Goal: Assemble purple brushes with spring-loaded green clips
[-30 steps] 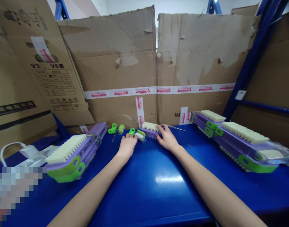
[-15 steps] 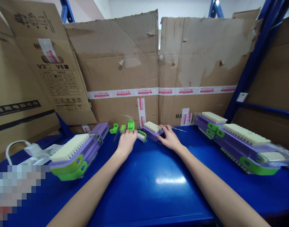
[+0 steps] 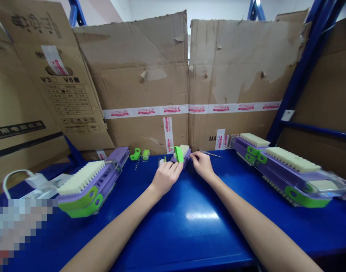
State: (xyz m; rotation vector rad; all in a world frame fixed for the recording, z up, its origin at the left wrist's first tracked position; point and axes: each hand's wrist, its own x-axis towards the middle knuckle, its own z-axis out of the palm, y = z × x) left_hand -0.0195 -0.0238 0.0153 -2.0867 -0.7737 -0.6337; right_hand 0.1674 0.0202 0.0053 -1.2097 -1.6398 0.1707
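Observation:
My left hand [image 3: 167,176] is closed on a green plastic end piece [image 3: 178,154], holding it up against the near end of a small purple block [image 3: 186,160]. That block carries a cream toothed pad [image 3: 185,149] on top. Just right of it, my right hand [image 3: 202,165] has thumb and forefinger pinched together near the block's right edge; what they hold, if anything, is too small to make out. A clear-and-white piece [image 3: 161,162] lies partly hidden behind my left hand.
Left of my hands lie another green end piece [image 3: 135,154], a thin spring [image 3: 138,162] and a green-and-clear part [image 3: 146,155]. Tweezers [image 3: 211,154] lie behind my right hand. Larger purple assemblies stand left [image 3: 97,185] and right [image 3: 288,177]. Cardboard [image 3: 144,83] walls the back.
My left hand has lifted the green end piece and carried it right to the purple block. My right hand's fingers have drawn into a pinch, and the block has turned slightly.

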